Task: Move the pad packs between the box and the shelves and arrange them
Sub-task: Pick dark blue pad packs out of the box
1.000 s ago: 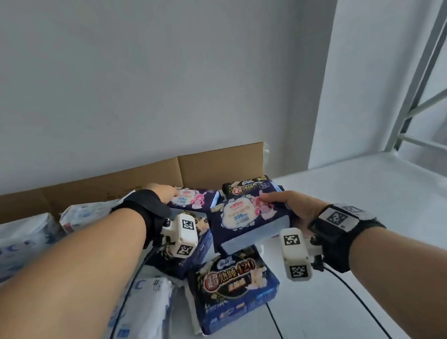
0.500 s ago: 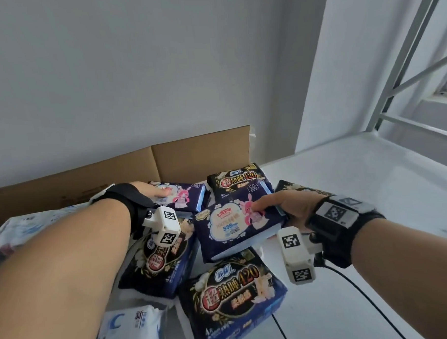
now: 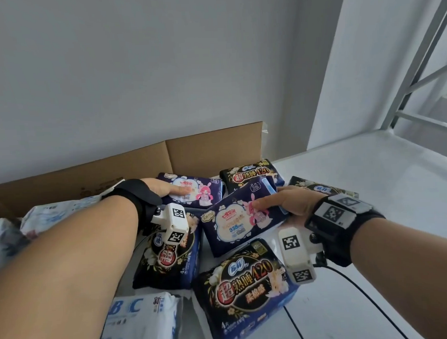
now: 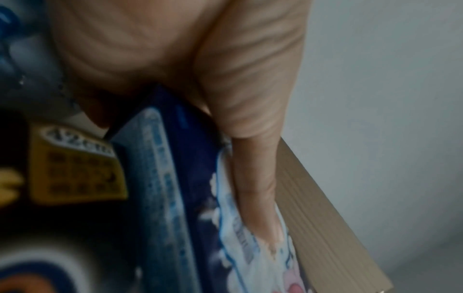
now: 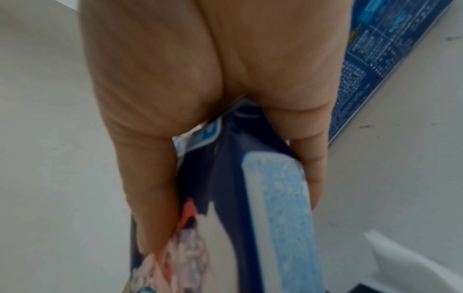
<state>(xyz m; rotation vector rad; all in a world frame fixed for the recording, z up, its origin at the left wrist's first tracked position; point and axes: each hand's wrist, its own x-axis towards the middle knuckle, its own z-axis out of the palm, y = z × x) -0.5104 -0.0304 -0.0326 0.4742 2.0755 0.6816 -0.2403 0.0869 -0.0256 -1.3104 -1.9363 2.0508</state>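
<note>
My left hand (image 3: 168, 190) grips a purple pad pack with a pink bunny figure (image 3: 200, 196), thumb (image 4: 255, 188) on top, close to the cardboard box wall (image 3: 211, 149). My right hand (image 3: 283, 204) holds a second purple pack marked 338mm (image 3: 235, 224) by its right end. Its thumb lies on the printed face and its fingers (image 5: 313, 178) are underneath. This pack is tilted and lies low among the dark packs. Whether it touches them I cannot tell.
Several black-and-navy "420" packs lie around: one at the back (image 3: 250, 173), one to the right (image 3: 323, 188), one under my left wrist (image 3: 167, 261), one in front (image 3: 245, 288). White packs (image 3: 136, 319) lie at the left. The white shelf surface (image 3: 373, 214) and metal frame (image 3: 418, 71) are on the right.
Both hands keep their packs. The right-hand pack has come down lower and further forward among the dark packs. The view has swung right, so the white packs on the left have mostly left it.
</note>
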